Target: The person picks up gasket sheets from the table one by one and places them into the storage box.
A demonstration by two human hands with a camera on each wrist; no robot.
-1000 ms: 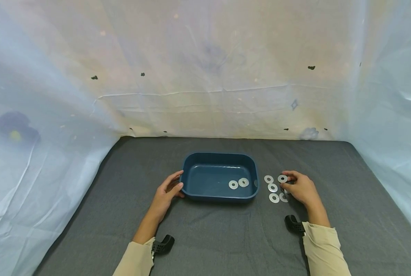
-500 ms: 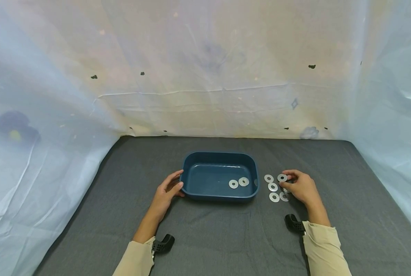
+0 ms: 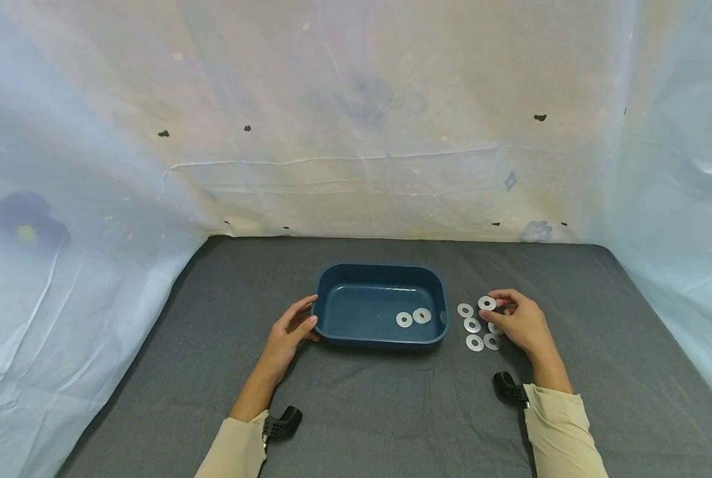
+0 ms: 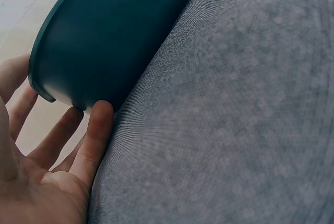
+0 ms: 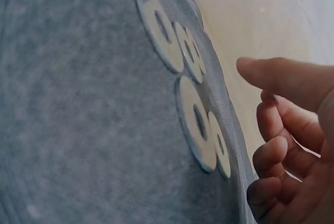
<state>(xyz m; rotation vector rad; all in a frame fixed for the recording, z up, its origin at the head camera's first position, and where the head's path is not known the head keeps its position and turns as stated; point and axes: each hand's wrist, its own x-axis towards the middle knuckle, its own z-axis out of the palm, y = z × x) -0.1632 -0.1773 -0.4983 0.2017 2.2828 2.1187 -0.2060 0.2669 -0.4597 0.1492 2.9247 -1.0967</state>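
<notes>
My left hand [image 3: 288,334] is resting against the left end of the blue tray [image 3: 332,282], fingers relaxed, thumb tip [image 4: 99,122] touching the wall low down; I'm just steadying it, not clamping. Two washers [image 3: 413,317] are already lying in the tray near its right end. Right of the tray, four more washers [image 3: 474,326] are lying flat on the grey table [image 3: 391,411], close together. My right hand [image 3: 519,324] is pinching one washer [image 3: 487,303] at the far edge of that group, fingertips curled on its rim. I'm judging the washer is thin and slippery, so I'm keeping the pinch on the rim, lifting straight up clear of its neighbours, and keeping the tray braced.
</notes>
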